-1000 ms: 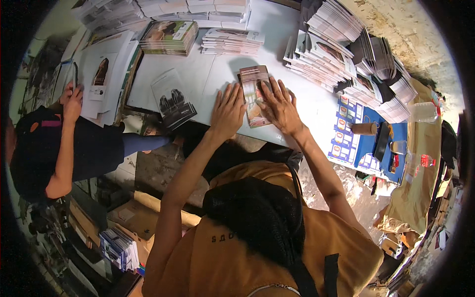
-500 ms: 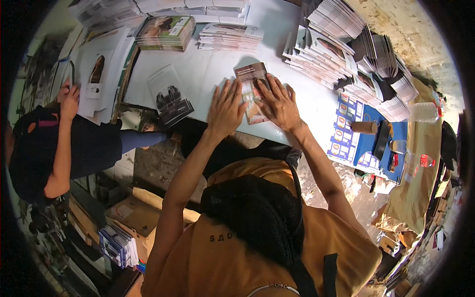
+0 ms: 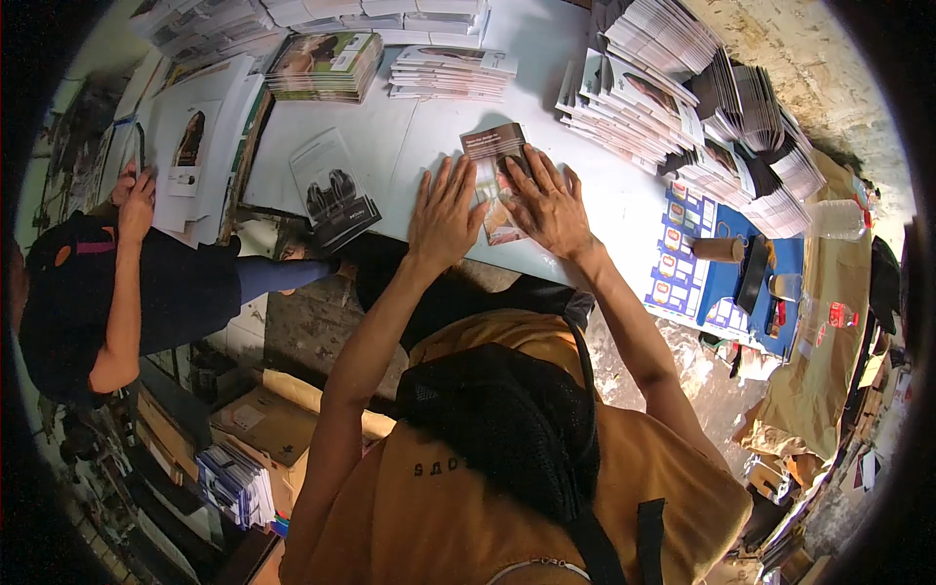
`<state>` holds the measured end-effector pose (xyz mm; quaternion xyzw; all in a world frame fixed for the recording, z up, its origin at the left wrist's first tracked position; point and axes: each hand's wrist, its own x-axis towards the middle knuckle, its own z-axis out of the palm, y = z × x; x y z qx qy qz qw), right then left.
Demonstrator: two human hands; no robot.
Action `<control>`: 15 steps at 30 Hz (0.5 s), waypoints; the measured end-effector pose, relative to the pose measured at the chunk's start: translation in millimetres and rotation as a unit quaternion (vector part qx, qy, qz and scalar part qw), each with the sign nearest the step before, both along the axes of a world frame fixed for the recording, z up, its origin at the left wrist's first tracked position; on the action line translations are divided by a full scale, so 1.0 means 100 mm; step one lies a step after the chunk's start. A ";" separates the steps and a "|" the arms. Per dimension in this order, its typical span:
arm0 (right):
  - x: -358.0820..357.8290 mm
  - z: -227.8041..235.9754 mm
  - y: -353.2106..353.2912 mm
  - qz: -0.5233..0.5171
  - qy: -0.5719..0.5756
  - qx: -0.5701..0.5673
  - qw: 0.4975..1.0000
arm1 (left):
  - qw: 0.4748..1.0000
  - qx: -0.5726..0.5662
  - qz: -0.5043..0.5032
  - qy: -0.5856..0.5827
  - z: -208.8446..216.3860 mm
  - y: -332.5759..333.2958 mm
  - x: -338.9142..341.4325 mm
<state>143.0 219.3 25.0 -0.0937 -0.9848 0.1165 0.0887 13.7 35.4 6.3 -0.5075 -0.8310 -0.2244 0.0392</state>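
A narrow brown-and-white printed leaflet (image 3: 493, 142) lies on the white tabletop (image 3: 400, 185) near its front edge. My left hand (image 3: 444, 216) rests flat at its left side, fingers stretched forward and the thumb reaching toward the paper. Over the right part of the leaflet lies my right hand (image 3: 552, 207), palm down with fingers spread, covering some of the print. Neither hand grips anything. Left of my hands, a few black-and-white leaflets (image 3: 334, 190) overlap at the table's front edge.
Stacked booklets (image 3: 327, 66) and a lower pile of leaflets (image 3: 452, 73) stand at the back. Tall bundles of leaflets (image 3: 634, 107) fill the back right. A brown cylinder (image 3: 718, 251) and a plastic bottle (image 3: 838, 220) are at right. Another person (image 3: 117, 292) works at far left.
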 end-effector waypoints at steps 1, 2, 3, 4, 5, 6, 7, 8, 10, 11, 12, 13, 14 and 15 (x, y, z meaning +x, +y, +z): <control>0.00 0.00 0.00 0.001 0.002 0.001 1.000 | 1.000 0.003 0.001 0.001 0.01 0.00 0.00; -0.01 0.00 0.00 0.001 0.003 0.002 1.000 | 1.000 0.002 0.001 0.001 0.01 -0.01 0.00; 0.00 0.00 0.00 0.001 0.003 0.002 1.000 | 1.000 0.001 0.001 0.001 0.01 -0.01 0.00; 0.00 0.00 0.00 0.001 0.002 0.005 1.000 | 1.000 0.000 0.002 0.001 0.01 -0.01 0.00; 0.00 0.01 0.01 0.000 0.002 0.008 1.000 | 1.000 0.000 0.001 0.000 0.01 0.00 0.00; 0.00 0.01 0.01 0.001 0.002 0.008 1.000 | 1.000 -0.001 -0.001 0.001 0.01 -0.01 0.00; 0.00 0.01 0.01 0.000 0.000 0.006 1.000 | 1.000 -0.001 -0.003 0.002 0.01 -0.01 0.00; 0.00 0.01 0.01 -0.001 -0.001 0.003 1.000 | 1.000 -0.002 -0.002 0.002 0.01 -0.01 0.00; 0.00 0.01 0.00 -0.002 -0.002 0.000 1.000 | 1.000 -0.003 -0.002 0.015 0.00 -0.01 0.00; 0.01 0.01 0.00 -0.004 -0.003 -0.003 1.000 | 1.000 -0.002 -0.001 0.015 0.00 -0.01 0.01; 0.00 0.01 0.01 -0.004 -0.002 -0.003 1.000 | 1.000 -0.001 0.002 0.014 0.00 -0.01 0.01; 0.00 0.00 0.01 0.000 -0.001 0.000 1.000 | 1.000 0.000 0.004 0.013 0.00 0.00 0.01; 0.00 -0.01 0.01 0.003 0.000 0.002 1.000 | 1.000 0.001 0.004 0.014 0.00 -0.01 0.01; 0.00 -0.03 0.01 0.002 0.000 0.002 1.000 | 1.000 -0.004 0.002 0.011 0.00 0.00 0.01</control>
